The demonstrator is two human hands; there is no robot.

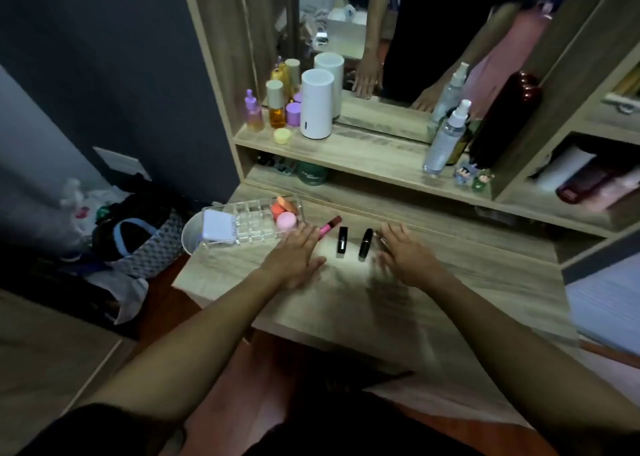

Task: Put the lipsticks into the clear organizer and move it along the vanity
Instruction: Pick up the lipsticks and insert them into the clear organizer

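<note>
A pale wooden vanity (450, 293) fills the middle of the view, seen from above, with a mirror (398, 40) and a raised shelf (363, 157) at its back. Two bare forearms reach in from the bottom edge. The left hand (294, 258) lies flat and open, palm down on the tabletop, holding nothing. The right hand (408, 254) is blurred, its fingers spread loosely just above the surface; whether it grips anything cannot be told. At the vanity's far left edge sits the clear organizer (252, 225), its compartments mostly empty, with pink and orange sponges (285, 215) at its right end and a white pad (218, 225) at its left. Between the hands lie three lipsticks on the tabletop: a pink lipstick (330, 226) touching the left fingertips, a black lipstick (342, 242), and a second black lipstick (365, 243) just beside the right hand
</note>
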